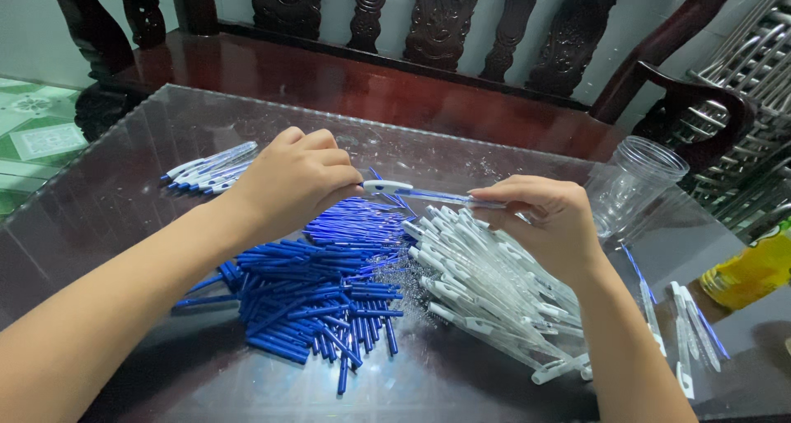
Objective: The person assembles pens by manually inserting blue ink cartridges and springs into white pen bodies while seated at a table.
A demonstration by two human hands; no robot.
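Head view: pen being held at both ends over the table

A clear pen (428, 194) is being gripped level between both hands above the glass table (107, 200). Left hand (292, 180) is clenched on the white clip end; right hand (548, 217) is pinching the barrel's other end. Below, blue refills (317, 295) are being kept heaped beside clear barrels (494, 287). Finished pens (210, 166) are lying far left. A plastic jar (634, 184) is lying near the right hand.
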